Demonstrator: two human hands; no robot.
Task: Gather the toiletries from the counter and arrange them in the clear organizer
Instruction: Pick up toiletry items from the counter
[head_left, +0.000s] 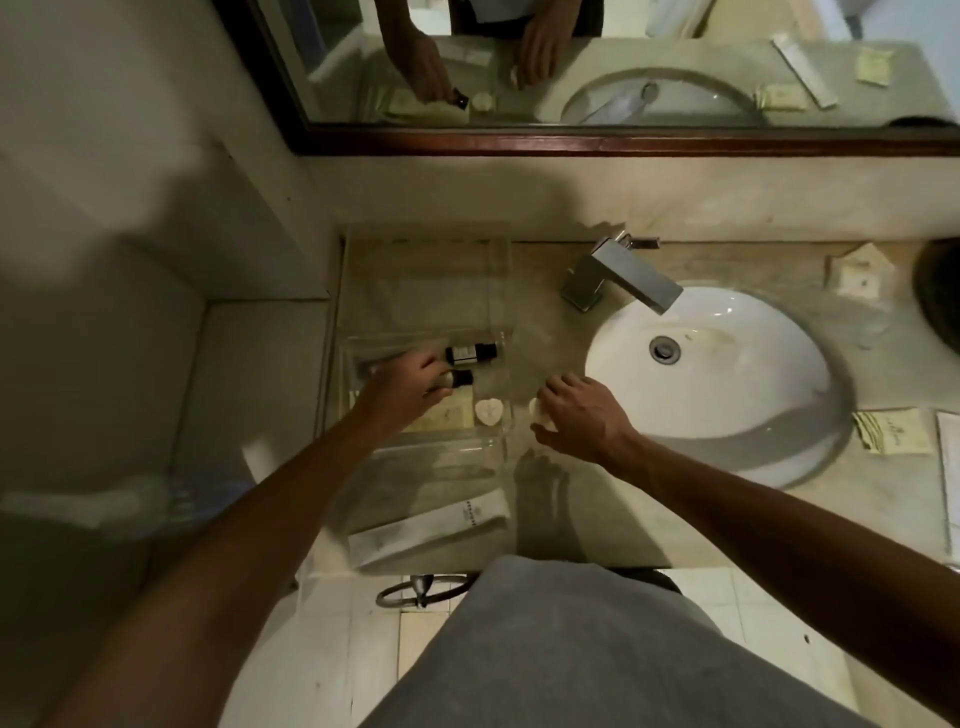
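The clear organizer (498, 291) stands on the counter left of the sink. Inside its near part lie a small dark bottle (470, 352), a pale round soap (488, 410) and a flat yellowish packet (441, 418). My left hand (410, 387) is inside the organizer and grips a second small bottle with a dark cap (460, 378). My right hand (582, 410) hovers just right of the organizer, its fingers curled round another pale round soap (537, 408). A long white tube box (431, 530) lies on the counter in front of the organizer.
The white sink (727, 431) and chrome faucet (623, 275) fill the counter's middle. Right of the sink lie a cream packet (860, 270), a yellowish packet (891, 431) and a white box at the frame edge (950, 478). A mirror (571, 67) hangs behind.
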